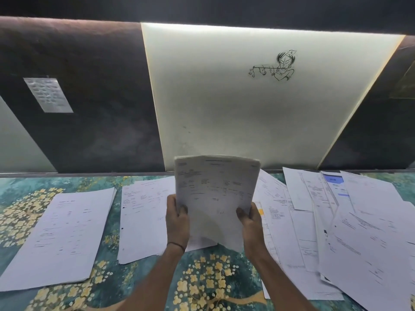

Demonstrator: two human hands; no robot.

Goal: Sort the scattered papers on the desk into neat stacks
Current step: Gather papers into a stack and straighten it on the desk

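The left grip [177, 223] and right grip [251, 223] are clamping a sheaf of papers [215, 194] upright above the desk [107, 277]. A far-left stack [60, 239] and a middle stack [141, 221] are lying formed, and scattered sheets [359, 232] are awaiting sorting at right.

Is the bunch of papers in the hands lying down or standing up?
Standing up. The left hand and right hand grip the bunch of papers at its lower sides, top edge raised.

Paper sheaf [215, 194] and loose sheets [359, 232]: thin, matt white stock with printed text. Desk covering [107, 277]: smooth, flower-printed surface with a faint sheen. White panel [224, 108]: smooth, softly glossy under the light; dark panel [101, 97]: matt, mottled.
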